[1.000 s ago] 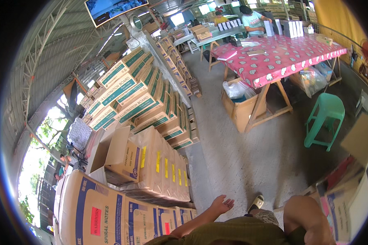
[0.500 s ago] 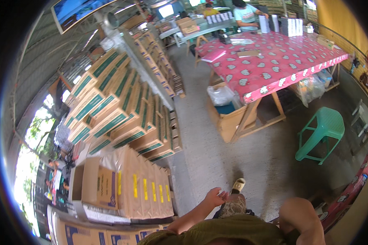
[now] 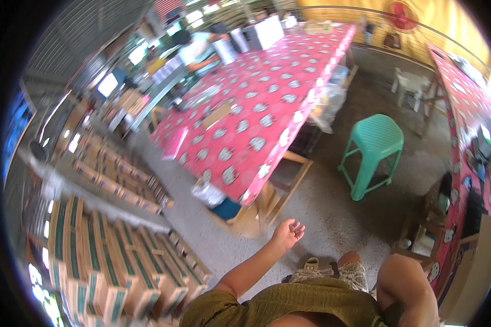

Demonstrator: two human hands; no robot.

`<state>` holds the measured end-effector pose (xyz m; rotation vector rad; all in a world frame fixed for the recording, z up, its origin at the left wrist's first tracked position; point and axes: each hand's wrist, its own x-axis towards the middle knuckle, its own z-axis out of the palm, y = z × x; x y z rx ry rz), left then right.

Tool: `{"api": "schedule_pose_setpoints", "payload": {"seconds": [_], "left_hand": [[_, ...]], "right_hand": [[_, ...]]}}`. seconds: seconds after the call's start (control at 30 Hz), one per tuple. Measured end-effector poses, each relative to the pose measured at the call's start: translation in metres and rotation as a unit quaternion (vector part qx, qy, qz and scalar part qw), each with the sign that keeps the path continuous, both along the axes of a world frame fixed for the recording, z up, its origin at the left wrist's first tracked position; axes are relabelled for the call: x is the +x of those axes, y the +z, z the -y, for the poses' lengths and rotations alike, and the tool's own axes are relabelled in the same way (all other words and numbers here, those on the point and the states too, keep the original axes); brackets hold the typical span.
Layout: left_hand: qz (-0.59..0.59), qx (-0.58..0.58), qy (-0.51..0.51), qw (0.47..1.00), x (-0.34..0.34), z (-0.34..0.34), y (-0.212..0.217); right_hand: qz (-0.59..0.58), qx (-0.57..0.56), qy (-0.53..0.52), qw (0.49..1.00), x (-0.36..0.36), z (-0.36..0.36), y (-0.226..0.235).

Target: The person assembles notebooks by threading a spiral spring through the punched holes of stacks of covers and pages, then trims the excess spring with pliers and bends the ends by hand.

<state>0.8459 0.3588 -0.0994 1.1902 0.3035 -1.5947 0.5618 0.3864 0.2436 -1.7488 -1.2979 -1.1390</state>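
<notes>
Left hand (image 3: 287, 233) hanging free over grey concrete floor (image 3: 333, 218), fingers loosely curled, palm open, gripping nothing. Nearest thing: long table under pink patterned cloth (image 3: 256, 109), its wooden leg frame (image 3: 281, 188) standing just beside hand, not touching. Right hand lying out of view; only right upper arm showing at lower edge, grip impossible to tell. Green plastic stool (image 3: 373, 150) standing right of table. Stacked cardboard boxes with green stripes (image 3: 114, 261) sitting lower left.
</notes>
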Motion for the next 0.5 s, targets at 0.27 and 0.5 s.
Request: {"api": "schedule_pose_setpoints", "payload": {"seconds": [0.27,0.5], "left_hand": [[-0.055,-0.018,-0.123,0.991,-0.122,0.193,-0.008],[-0.089,0.022,-0.220,0.971,-0.208,0.289,0.006]], "right_hand": [[0.002,-0.006,-0.178,0.984,-0.064,0.099,-0.021],[0.016,-0.009,-0.191,0.981,-0.127,0.183,-0.016]]}}
